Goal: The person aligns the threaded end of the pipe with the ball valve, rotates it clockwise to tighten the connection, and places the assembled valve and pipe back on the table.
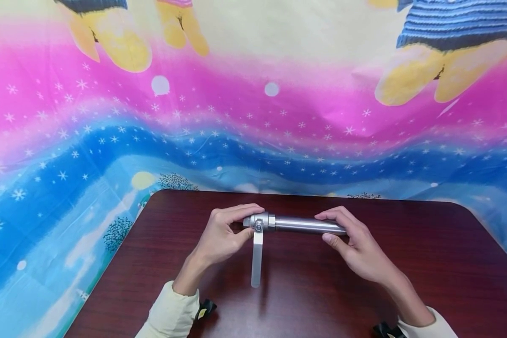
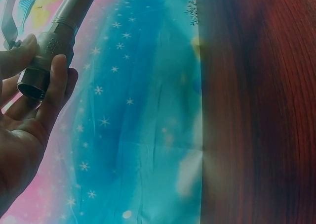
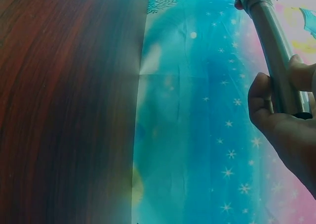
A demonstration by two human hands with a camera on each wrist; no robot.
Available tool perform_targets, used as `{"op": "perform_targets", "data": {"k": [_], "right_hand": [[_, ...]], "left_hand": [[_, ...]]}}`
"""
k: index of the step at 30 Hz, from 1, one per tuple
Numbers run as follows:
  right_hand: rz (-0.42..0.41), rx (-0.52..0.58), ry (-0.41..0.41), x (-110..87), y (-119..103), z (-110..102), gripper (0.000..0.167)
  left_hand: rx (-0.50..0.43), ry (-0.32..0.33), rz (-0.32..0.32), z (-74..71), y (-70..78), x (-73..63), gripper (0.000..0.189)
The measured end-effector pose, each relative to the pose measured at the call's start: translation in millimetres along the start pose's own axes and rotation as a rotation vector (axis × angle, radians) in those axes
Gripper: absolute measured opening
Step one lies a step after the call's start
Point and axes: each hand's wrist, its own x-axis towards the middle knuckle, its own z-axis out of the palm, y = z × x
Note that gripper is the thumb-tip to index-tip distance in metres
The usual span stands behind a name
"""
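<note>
A ball valve with a long flat lever handle is joined to a shiny metal pipe. Both are held level above the table. My left hand grips the valve body at its left end, thumb below and fingers over the top. In the left wrist view the valve's open threaded end shows between thumb and fingers. My right hand holds the pipe near its far right end, thumb on the near side and fingers over it. The lever points toward me.
The dark red-brown wooden table lies under both hands. Behind it and along its left side hangs a colourful cloth with snowflakes and cartoon figures. Black straps are at the cream sleeves.
</note>
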Motion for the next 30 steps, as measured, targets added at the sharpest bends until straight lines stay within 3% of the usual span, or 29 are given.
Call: {"op": "perform_targets", "data": {"k": [14,22,30], "right_hand": [[0.032,0.047,-0.023,-0.7,-3.6,-2.2,0.047],[0.025,0.028,-0.025,-1.8,-4.2,-1.3,0.060],[-0.001,0.057,-0.012,-1.5,-4.4,-0.6,0.055]], "left_hand": [[0.008,0.015,0.074,0.3,-1.5,0.1,0.048],[-0.013,0.005,0.028,1.0,0.1,-0.2,0.048],[-0.021,0.006,-0.006,0.8,-0.1,-1.0,0.048]]}}
